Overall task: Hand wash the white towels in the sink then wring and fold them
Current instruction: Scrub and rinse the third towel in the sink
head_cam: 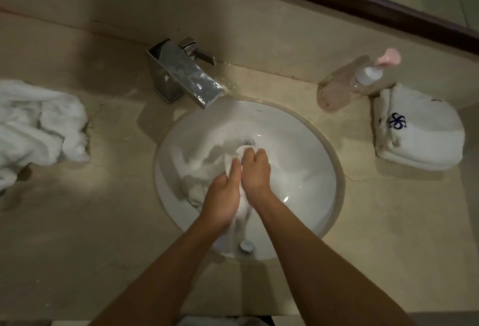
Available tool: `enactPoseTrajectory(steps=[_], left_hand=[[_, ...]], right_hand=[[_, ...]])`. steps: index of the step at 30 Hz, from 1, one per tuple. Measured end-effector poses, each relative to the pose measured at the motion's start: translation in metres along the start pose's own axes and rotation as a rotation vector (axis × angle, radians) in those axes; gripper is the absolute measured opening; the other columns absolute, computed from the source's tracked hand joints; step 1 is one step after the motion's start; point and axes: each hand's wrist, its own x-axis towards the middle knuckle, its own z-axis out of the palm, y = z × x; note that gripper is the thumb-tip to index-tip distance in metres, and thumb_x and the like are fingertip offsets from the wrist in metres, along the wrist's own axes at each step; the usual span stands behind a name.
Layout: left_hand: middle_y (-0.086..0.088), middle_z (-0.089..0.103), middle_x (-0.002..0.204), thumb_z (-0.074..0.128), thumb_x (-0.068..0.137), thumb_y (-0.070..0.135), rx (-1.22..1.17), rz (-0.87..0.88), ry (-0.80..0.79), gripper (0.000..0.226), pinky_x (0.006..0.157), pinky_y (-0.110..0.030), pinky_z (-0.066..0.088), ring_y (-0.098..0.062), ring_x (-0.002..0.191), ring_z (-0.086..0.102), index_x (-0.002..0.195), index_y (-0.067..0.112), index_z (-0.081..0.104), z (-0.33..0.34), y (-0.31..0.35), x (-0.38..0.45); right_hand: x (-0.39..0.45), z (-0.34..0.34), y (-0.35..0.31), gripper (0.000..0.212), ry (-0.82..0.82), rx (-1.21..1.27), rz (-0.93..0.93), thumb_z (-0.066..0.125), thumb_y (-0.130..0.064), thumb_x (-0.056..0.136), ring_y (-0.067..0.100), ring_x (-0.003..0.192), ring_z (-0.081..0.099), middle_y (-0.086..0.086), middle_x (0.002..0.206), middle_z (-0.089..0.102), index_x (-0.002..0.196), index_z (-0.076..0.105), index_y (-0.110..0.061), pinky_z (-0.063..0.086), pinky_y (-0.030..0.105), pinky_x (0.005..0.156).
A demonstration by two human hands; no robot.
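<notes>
So both hands are down in the sink (298,144), pressed together around one white towel (204,160). The left hand (224,192) has its fingers wrapped round a bunched bit of the cloth, thumb lying up along it. The right hand (255,170) is curled into a fist on the same bunch, knuckles up, so it's gripping tight too. A small lump of towel pokes out above the right knuckles, and a strip of it hangs down between the two wrists toward the near rim. The rest of the towel spreads off to the left inside the bowl, crumpled against the wall.

There's a dark drain hole (247,140) just beyond the hands, and a little metal overflow cap (246,246) on the near wall, between the forearms.

Further out, the chrome tap (185,75) sits at the back left of the bowl with its flat spout reaching over the rim, and the counter (77,222) around it looks wet behind the basin. A loose heap of towels (39,123) lies on the counter well to the left. On the right is a folded towel (420,131) with a dark blue logo, and just behind it, touching it, a clear bottle (350,84) with a pink pump lies tipped on its side. A dark mirror frame (363,2) runs across the top right.
</notes>
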Motion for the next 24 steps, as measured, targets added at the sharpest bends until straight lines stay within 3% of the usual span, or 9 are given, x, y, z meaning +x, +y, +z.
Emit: enactPoseTrajectory(steps=[3,6,9,12,14,17,19,21,24], left_hand=[[-0.007,0.07,0.114,0.035,0.1,0.056,0.114,-0.004,0.161,0.054,0.09,-0.029,0.043,-0.025,0.109,0.063,0.122,0.017,0.066,-0.016,-0.024,-0.001],[-0.017,0.066,0.12,0.05,0.097,0.046,0.26,-0.022,0.265,0.049,0.096,-0.036,0.045,-0.034,0.112,0.06,0.122,0.007,0.065,-0.038,-0.043,0.006],[-0.018,0.071,0.099,0.06,0.078,0.022,-0.221,-0.135,0.096,0.045,0.081,-0.044,0.057,-0.033,0.089,0.068,0.115,-0.003,0.065,-0.053,-0.05,0.02],[-0.017,0.067,0.079,0.052,0.076,0.01,-0.558,-0.447,-0.181,0.031,0.064,-0.037,0.057,-0.031,0.07,0.067,0.099,-0.006,0.065,-0.056,-0.049,0.021],[-0.018,0.068,0.086,0.052,0.085,0.023,-0.6,-0.512,-0.278,0.03,0.073,-0.036,0.055,-0.031,0.078,0.067,0.095,0.0,0.068,-0.049,-0.049,0.018],[-0.015,0.072,0.103,0.071,0.081,0.047,-0.481,-0.429,-0.256,0.052,0.089,-0.036,0.054,-0.028,0.095,0.07,0.108,0.003,0.071,-0.032,-0.046,0.02],[-0.008,0.071,0.106,0.074,0.077,0.055,-0.32,-0.265,-0.077,0.064,0.092,-0.034,0.05,-0.025,0.097,0.068,0.115,0.004,0.064,-0.027,-0.035,0.027],[-0.008,0.066,0.099,0.056,0.095,0.048,-0.169,-0.135,0.121,0.041,0.086,-0.032,0.049,-0.027,0.094,0.064,0.105,0.008,0.061,-0.026,-0.019,0.033],[-0.01,0.07,0.09,0.042,0.1,0.053,-0.062,-0.025,0.026,0.049,0.086,-0.035,0.052,-0.029,0.092,0.068,0.088,0.011,0.065,-0.014,-0.001,0.018]], right_hand=[[-0.012,-0.006,0.017,0.041,-0.051,0.331,0.138,0.045,-0.034,0.095,0.032,0.107,0.063,0.017,0.114,0.064,0.117,0.056,-0.001,0.05,0.043,0.099],[-0.032,-0.039,0.044,0.055,-0.235,0.872,0.39,0.047,-0.033,0.092,0.037,0.125,0.054,0.021,0.134,0.058,0.133,0.058,0.002,0.035,0.044,0.116],[-0.056,-0.06,0.075,0.066,-0.471,1.088,0.502,0.054,-0.044,0.098,0.039,0.144,0.038,0.021,0.153,0.043,0.149,0.044,-0.004,0.021,0.048,0.123],[-0.068,-0.062,0.084,0.075,-0.598,1.039,0.565,0.074,-0.038,0.089,0.038,0.142,0.041,0.023,0.152,0.043,0.148,0.045,-0.001,0.03,0.047,0.12],[-0.07,-0.061,0.073,0.07,-0.536,0.906,0.52,0.054,-0.058,0.096,0.034,0.131,0.054,0.021,0.144,0.054,0.14,0.056,-0.005,0.04,0.046,0.114],[-0.068,-0.052,0.046,0.042,-0.419,0.427,0.289,0.051,-0.05,0.099,0.015,0.097,0.072,0.008,0.111,0.074,0.107,0.075,-0.016,0.055,0.025,0.082],[-0.072,-0.042,0.036,0.024,-0.267,0.037,0.005,0.054,-0.036,0.101,0.011,0.099,0.07,-0.001,0.107,0.074,0.103,0.071,-0.02,0.052,0.022,0.081],[-0.083,-0.032,0.021,0.025,-0.345,-0.08,-0.171,0.05,-0.036,0.103,0.01,0.097,0.07,-0.005,0.101,0.074,0.107,0.07,-0.02,0.053,0.021,0.076],[-0.056,-0.022,0.022,0.048,-0.153,-0.083,-0.163,0.045,-0.049,0.102,0.023,0.097,0.069,0.009,0.098,0.073,0.103,0.068,-0.007,0.055,0.039,0.087]])
